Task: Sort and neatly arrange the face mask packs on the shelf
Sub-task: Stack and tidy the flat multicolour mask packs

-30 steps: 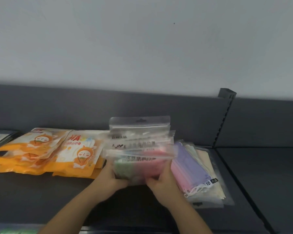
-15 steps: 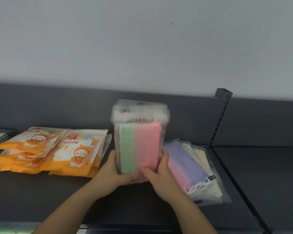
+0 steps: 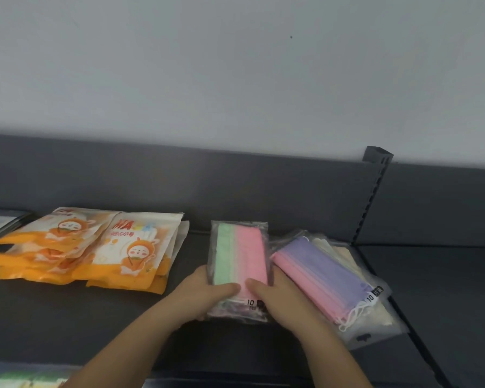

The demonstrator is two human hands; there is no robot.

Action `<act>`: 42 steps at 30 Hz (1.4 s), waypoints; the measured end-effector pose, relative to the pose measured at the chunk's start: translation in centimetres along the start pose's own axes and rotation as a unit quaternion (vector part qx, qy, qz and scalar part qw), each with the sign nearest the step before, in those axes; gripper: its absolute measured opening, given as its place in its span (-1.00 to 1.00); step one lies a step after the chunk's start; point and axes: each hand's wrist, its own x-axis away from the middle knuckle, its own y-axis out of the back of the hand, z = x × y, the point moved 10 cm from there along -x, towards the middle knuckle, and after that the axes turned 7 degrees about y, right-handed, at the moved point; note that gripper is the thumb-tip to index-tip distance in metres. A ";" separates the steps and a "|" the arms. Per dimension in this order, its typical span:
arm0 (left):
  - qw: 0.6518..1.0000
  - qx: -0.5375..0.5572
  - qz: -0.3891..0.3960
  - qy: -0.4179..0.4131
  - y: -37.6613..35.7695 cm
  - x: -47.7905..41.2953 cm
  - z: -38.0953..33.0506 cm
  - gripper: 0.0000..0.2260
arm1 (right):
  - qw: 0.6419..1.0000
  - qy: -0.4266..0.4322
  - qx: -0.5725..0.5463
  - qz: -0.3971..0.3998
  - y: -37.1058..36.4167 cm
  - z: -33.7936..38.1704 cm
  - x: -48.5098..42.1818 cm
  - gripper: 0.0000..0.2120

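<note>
A stack of clear mask packs showing green and pink masks point(image 3: 240, 253) lies flat on the dark shelf point(image 3: 67, 317). My left hand point(image 3: 207, 292) grips its near left edge and my right hand point(image 3: 277, 295) grips its near right edge, thumbs on top. To the right, a skewed pile of clear packs with purple and pink masks point(image 3: 322, 273) lies at an angle, touching my right hand. On the left sits a loose heap of orange and white cartoon mask packs point(image 3: 95, 247).
The shelf's grey back panel point(image 3: 179, 186) runs behind everything. A slotted upright post point(image 3: 371, 197) divides this bay from the bare bay on the right point(image 3: 445, 289). A dark-edged item point(image 3: 0, 225) lies at far left. Green packaging point(image 3: 25, 380) shows below the shelf's front edge.
The green and pink stack was held upright off the shelf; now both hands have laid it down flat on the shelf, between the orange heap and the purple pile.
</note>
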 end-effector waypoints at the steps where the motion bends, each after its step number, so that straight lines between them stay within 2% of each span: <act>1: 1.000 -0.016 -0.006 -0.010 -0.1 -0.2 -0.4 -0.56 | 1.000 -0.006 0.008 -0.005 0.3 -0.3 0.0 -0.43; 3: 0.999 -0.043 -0.012 -0.022 -0.5 -0.5 -1.1 -0.46 | 0.999 -0.013 0.031 -0.021 0.8 -0.6 0.2 -0.40; 5: 0.994 -0.104 -0.039 -0.010 -0.5 -0.8 -1.0 -0.27 | 0.996 -0.020 0.070 -0.042 1.5 -0.6 0.3 -0.25; 7: 0.981 -0.177 -0.079 0.018 -0.1 -0.8 -0.8 -0.20 | 0.993 -0.030 0.103 -0.046 1.6 -0.8 0.3 -0.14; 9: 0.980 -0.172 -0.093 0.032 0.2 -0.7 -0.7 -0.16 | 0.993 -0.024 0.114 -0.037 1.6 -0.3 0.6 -0.27; 11: 0.985 -0.137 -0.100 0.027 0.4 -0.8 -0.9 -0.07 | 0.993 -0.007 0.110 -0.041 2.7 0.6 1.2 -0.55; 13: 0.986 -0.110 -0.122 -0.005 0.9 -0.5 -1.9 -0.03 | 0.986 0.019 0.139 -0.085 5.8 1.7 1.7 -0.74; 15: 0.986 -0.071 -0.140 -0.058 1.5 0.0 -3.5 -0.10 | 0.967 0.016 0.197 -0.159 10.4 1.9 2.4 -0.73; 17: 0.983 -0.013 -0.144 -0.110 1.9 0.4 -5.2 -0.22 | 0.940 -0.044 0.262 -0.214 14.7 0.2 3.3 -0.56; 19: 0.977 0.031 -0.148 -0.152 2.0 0.7 -6.6 -0.33 | 0.923 -0.133 0.300 -0.201 17.1 -2.5 4.1 -0.41; 21: 0.970 0.031 -0.149 -0.189 1.4 1.3 -8.5 -0.46 | 0.918 -0.193 0.306 -0.163 17.7 -4.7 4.5 -0.30; 23: 0.969 0.024 -0.125 -0.210 -0.3 1.6 -10.4 -0.53 | 0.916 -0.205 0.313 -0.141 17.5 -5.8 4.3 -0.25; 26: 0.976 -0.015 -0.041 -0.213 -4.6 1.7 -12.4 -0.52 | 0.926 -0.190 0.294 -0.138 17.2 -6.7 3.9 -0.21; 28: 0.983 -0.019 0.034 -0.182 -8.1 1.4 -12.6 -0.43 | 0.931 -0.182 0.284 -0.140 17.1 -7.0 3.8 -0.20; 30: 0.989 0.007 0.100 -0.107 -11.4 1.2 -12.0 -0.29 | 0.931 -0.184 0.282 -0.140 17.1 -7.2 3.9 -0.21; 32: 0.991 0.052 0.120 -0.031 -13.9 0.7 -11.2 -0.12 | 0.935 -0.191 0.265 -0.137 17.0 -7.5 4.2 -0.20; 34: 0.989 0.107 0.102 0.014 -15.1 0.1 -10.8 0.03 | 0.942 -0.187 0.241 -0.140 16.9 -7.8 4.4 -0.21; 38: 0.968 0.237 0.062 0.047 -14.7 -0.9 -11.3 -0.21 | 0.947 -0.171 0.222 -0.157 17.8 -8.6 5.2 -0.35; 42: 0.943 0.318 0.066 0.072 -15.8 -3.8 -10.8 -0.23 | 0.954 -0.170 0.156 -0.191 19.4 -10.4 6.4 -0.51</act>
